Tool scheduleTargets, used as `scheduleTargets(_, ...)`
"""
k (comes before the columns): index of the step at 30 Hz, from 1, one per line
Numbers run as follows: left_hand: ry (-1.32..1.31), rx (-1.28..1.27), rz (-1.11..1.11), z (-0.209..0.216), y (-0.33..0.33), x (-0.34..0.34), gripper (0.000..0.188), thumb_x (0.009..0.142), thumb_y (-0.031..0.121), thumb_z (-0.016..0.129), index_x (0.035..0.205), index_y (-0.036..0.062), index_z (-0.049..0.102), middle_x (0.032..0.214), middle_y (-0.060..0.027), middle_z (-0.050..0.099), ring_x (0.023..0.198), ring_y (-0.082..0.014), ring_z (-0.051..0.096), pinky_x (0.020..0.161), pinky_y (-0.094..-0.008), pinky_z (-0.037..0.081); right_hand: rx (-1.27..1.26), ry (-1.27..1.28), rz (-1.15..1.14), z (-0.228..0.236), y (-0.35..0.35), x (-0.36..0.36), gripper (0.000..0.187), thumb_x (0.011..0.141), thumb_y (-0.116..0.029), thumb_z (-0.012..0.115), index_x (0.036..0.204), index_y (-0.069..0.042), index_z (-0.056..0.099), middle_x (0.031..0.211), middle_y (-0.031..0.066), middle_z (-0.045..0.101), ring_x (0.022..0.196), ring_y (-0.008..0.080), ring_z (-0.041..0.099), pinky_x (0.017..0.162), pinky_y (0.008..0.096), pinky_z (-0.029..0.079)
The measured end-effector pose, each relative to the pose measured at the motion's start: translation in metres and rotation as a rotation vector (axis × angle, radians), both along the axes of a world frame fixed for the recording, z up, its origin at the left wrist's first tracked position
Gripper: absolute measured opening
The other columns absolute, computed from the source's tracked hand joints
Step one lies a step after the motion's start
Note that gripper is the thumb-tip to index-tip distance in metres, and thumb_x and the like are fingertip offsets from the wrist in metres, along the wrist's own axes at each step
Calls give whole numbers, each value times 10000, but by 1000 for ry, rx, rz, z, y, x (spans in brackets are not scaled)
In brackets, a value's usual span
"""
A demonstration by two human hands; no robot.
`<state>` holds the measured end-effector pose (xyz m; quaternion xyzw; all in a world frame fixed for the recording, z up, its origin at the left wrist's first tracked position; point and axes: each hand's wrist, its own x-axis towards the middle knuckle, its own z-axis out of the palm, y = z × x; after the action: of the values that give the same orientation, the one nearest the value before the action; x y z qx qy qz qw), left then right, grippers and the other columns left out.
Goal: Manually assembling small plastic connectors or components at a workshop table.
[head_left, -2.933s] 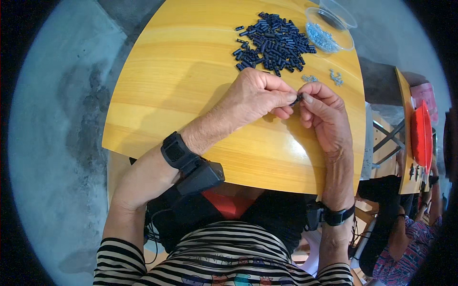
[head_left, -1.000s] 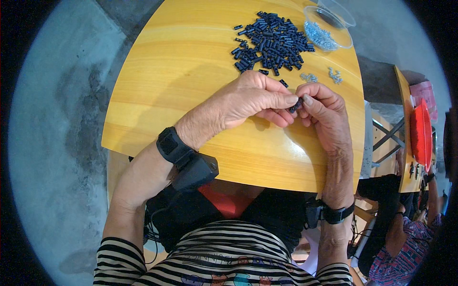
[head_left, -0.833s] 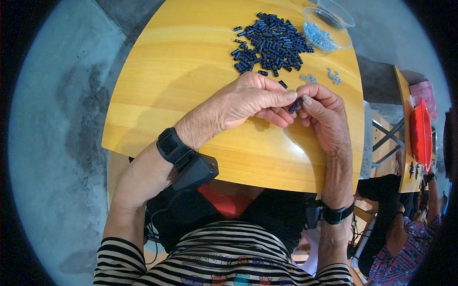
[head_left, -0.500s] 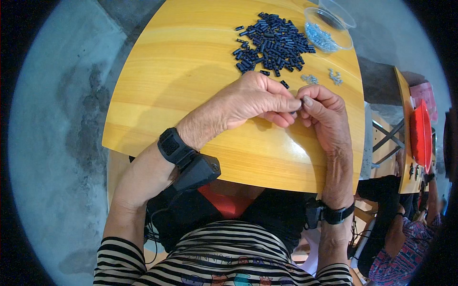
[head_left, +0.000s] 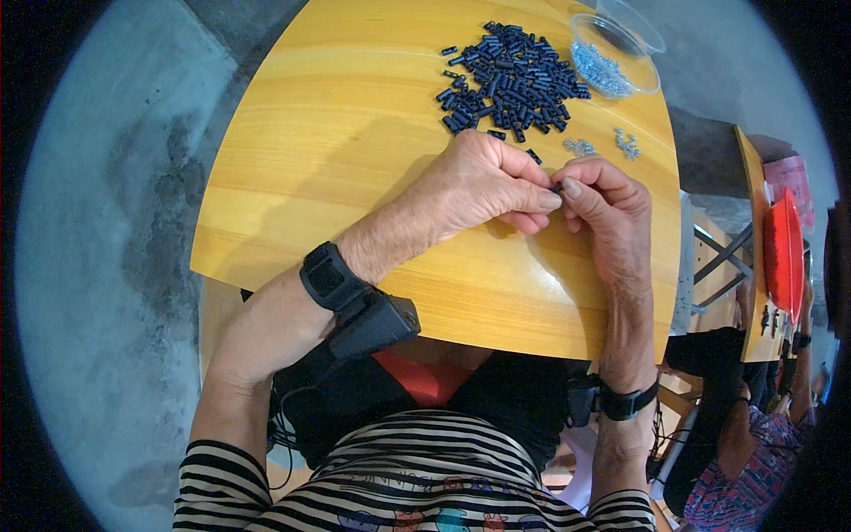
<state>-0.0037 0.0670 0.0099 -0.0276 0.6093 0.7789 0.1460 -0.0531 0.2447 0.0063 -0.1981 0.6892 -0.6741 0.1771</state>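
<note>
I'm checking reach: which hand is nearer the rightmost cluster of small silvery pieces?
Right: the right hand is just below that cluster in the picture; the left hand is farther, lower left.

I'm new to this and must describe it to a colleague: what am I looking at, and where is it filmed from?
There is no machine here: you see a person's own left hand and right hand, both bare, with a black band on each wrist. The camera sits on the person's head and looks down, so picture left is their left. Its very wide lens bends straight edges near the rim.

On the yellow table lies a pile of small black pieces. Right of it stands a clear tub holding tiny silvery parts; two little heaps of similar parts lie nearer the hands.

The fingertips of both hands meet around a small dark piece. The fingers hide most of it, so its full shape can't be seen.
</note>
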Motion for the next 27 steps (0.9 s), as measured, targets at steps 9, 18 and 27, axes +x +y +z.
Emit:
scheduleTargets(9, 101, -135, 23, -5, 5, 1, 147, 769, 66, 693, 888, -17, 670, 730, -85, 665, 616, -125, 638, 566, -211, 533, -15, -121, 5, 3, 2, -1, 234, 783, -69, 655, 1010, -23, 619, 755, -22, 605, 612, 34, 509, 522, 162, 393)
scheduleTargets(18, 756, -684, 200, -18, 5, -2, 133, 665, 64, 733, 793, 51, 700, 652, -45, 637, 591, -147, 590, 552, -267, 472, 8, -154, 62, 3, 2, -2, 248, 781, -33, 634, 1028, -15, 608, 825, -14, 593, 617, 43, 503, 531, 170, 394)
scheduleTargets(27, 654, -777, 126, -19, 7, -2, 142, 638, 79, 734, 774, 66, 698, 662, -66, 631, 619, -175, 599, 582, -285, 475, 135, -94, 18, 1, -4, 1, 248, 775, -27, 630, 1022, -18, 609, 794, -24, 569, 596, 28, 487, 505, 161, 377)
